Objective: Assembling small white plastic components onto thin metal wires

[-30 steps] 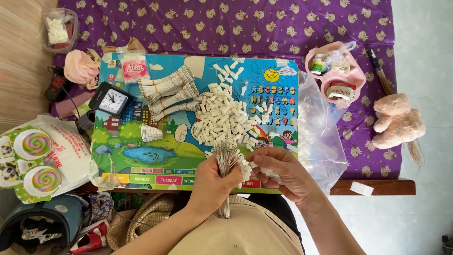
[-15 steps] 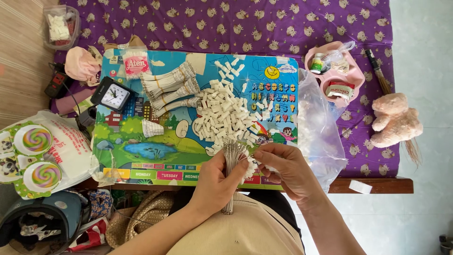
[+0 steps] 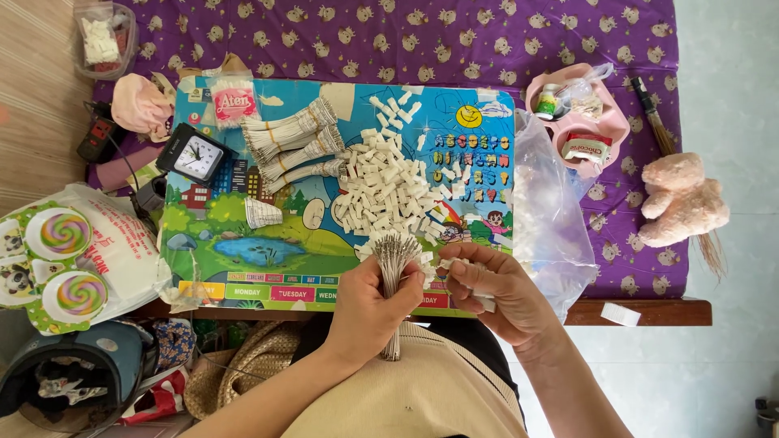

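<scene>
From the head camera, the left hand [image 3: 365, 312] stayed clenched around an upright bundle of thin white sticks [image 3: 394, 268] at the near edge of the colourful board [image 3: 243, 235]. The right hand [image 3: 487, 288], which had been lower a second before, had risen beside the bundle's fanned top, fingers pinching small white pieces [image 3: 475, 268]. The white heap [image 3: 385, 191] lay unchanged just beyond.

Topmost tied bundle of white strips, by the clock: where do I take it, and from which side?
Probably around the tied bundle at its banded waist, near the right end, where the strips pinch tight; the left end fans loose. Come from above, fingers across its length. The clock sits close on the left, and the pile of white tags lies lower right, so the upper side looks freest.
</scene>
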